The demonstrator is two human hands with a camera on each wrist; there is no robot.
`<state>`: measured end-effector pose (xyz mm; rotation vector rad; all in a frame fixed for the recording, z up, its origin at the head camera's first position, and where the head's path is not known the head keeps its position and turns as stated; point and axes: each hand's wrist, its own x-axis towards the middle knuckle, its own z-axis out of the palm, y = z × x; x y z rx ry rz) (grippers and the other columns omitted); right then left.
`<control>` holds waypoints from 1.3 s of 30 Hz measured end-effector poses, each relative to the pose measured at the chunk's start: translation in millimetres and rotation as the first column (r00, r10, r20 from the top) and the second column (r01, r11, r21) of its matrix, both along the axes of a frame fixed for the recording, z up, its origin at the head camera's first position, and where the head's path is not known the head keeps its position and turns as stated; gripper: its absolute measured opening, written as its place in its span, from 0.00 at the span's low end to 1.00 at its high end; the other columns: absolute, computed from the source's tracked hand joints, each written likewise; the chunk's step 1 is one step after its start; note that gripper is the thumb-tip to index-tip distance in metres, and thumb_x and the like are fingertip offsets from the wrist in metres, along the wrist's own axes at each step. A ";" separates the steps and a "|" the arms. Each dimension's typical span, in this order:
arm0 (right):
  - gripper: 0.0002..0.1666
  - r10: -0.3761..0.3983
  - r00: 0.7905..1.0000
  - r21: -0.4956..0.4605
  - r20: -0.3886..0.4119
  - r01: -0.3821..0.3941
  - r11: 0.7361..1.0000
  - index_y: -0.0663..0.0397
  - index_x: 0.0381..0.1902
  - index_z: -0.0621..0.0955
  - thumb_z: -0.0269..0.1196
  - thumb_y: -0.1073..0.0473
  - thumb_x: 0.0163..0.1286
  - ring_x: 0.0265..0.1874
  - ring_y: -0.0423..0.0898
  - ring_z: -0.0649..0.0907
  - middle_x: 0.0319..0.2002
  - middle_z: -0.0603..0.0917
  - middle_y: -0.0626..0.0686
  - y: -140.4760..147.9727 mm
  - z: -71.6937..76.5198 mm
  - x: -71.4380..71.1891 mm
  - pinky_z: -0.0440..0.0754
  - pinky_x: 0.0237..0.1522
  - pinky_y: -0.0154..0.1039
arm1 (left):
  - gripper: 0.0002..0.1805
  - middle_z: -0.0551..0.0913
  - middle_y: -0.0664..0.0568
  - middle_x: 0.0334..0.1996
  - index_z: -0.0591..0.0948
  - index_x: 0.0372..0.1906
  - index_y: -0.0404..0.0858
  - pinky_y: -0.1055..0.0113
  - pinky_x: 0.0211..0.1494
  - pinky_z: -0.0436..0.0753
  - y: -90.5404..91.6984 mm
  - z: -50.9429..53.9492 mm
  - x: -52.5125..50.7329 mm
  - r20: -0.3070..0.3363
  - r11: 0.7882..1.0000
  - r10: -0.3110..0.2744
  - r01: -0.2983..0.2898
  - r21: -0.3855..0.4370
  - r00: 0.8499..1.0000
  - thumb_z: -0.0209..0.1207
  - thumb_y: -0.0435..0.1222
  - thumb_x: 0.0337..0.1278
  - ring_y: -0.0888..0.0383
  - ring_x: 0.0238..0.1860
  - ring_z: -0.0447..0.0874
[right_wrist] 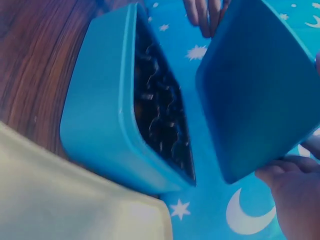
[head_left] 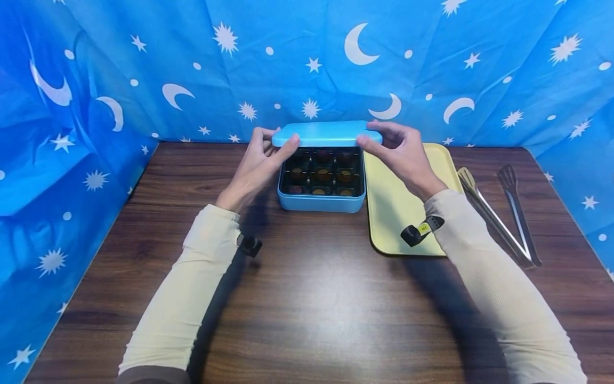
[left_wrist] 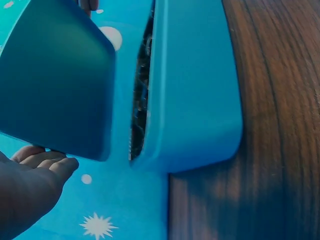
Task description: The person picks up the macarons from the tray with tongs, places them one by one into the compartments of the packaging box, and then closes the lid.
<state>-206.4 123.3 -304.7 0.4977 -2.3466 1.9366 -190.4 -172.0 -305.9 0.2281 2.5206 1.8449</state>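
A light blue lid [head_left: 328, 132] is held above its matching blue box [head_left: 321, 204], tilted and apart from the rim in both wrist views. My left hand [head_left: 259, 162] grips the lid's left end, thumb on the near edge. At the other end my right hand [head_left: 400, 154] grips it the same way. Inside the box a dark divided insert [head_left: 309, 181] has several compartments with small round brown pieces, likely chocolates [head_left: 322, 174]. The lid hides the box's far edge. In the left wrist view the lid's plain inner side [left_wrist: 55, 85] shows.
A pale yellow tray [head_left: 393, 224] lies right of the box, partly under my right forearm. Metal tongs [head_left: 513, 229] with a slotted end rest spread on the wooden table [head_left: 307, 298] farther right. A blue curtain [head_left: 297, 69] with moons and stars hangs behind the table.
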 end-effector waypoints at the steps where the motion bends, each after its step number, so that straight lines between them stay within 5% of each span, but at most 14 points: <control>1: 0.33 0.014 1.000 0.020 -0.006 -0.014 1.000 0.58 0.65 0.80 0.72 0.50 0.66 0.59 0.46 0.81 0.66 0.79 0.52 1.4 -1.9 -1.3 0.79 0.59 0.37 | 0.39 0.53 0.44 0.80 0.60 0.65 0.38 0.61 0.78 0.58 -0.8 -1.4 -0.6 0.006 1.000 -0.007 0.007 -0.007 1.000 0.62 0.58 0.64 0.52 0.79 0.53; 7: 0.40 0.096 0.995 0.113 -0.021 -0.093 0.989 0.60 0.70 0.74 0.73 0.52 0.65 0.73 0.43 0.68 0.75 0.67 0.51 7.0 -14.2 -8.1 0.69 0.69 0.41 | 0.40 0.50 0.47 0.81 0.60 0.66 0.39 0.57 0.77 0.60 -7.7 -15.6 -7.9 0.027 0.997 -0.056 0.057 -0.045 0.998 0.66 0.55 0.61 0.53 0.79 0.53; 19: 0.43 0.189 0.982 0.176 0.002 -0.187 0.966 0.64 0.73 0.69 0.74 0.63 0.63 0.78 0.45 0.58 0.77 0.62 0.58 10.3 -46.5 -13.3 0.60 0.74 0.41 | 0.50 0.55 0.50 0.80 0.61 0.70 0.39 0.52 0.77 0.60 -17.1 -39.9 -8.3 0.033 0.978 -0.068 0.073 -0.197 0.997 0.73 0.59 0.50 0.52 0.78 0.54; 27: 0.49 0.211 0.976 0.260 0.051 -0.217 0.941 0.58 0.74 0.69 0.78 0.55 0.59 0.78 0.42 0.55 0.79 0.56 0.55 7.6 -61.7 -8.0 0.59 0.75 0.44 | 0.54 0.54 0.46 0.79 0.60 0.68 0.41 0.46 0.76 0.61 -18.4 -44.7 -6.4 0.064 0.950 -0.069 0.085 -0.299 0.996 0.74 0.62 0.44 0.47 0.78 0.54; 39: 0.53 0.212 0.977 0.384 0.008 -0.199 0.902 0.64 0.74 0.68 0.80 0.54 0.55 0.79 0.50 0.55 0.79 0.55 0.60 2.8 -69.0 -7.7 0.61 0.73 0.52 | 0.59 0.59 0.40 0.77 0.57 0.72 0.40 0.42 0.72 0.66 -20.7 -52.8 -4.7 0.064 0.917 -0.084 0.103 -0.386 0.994 0.76 0.61 0.41 0.44 0.76 0.60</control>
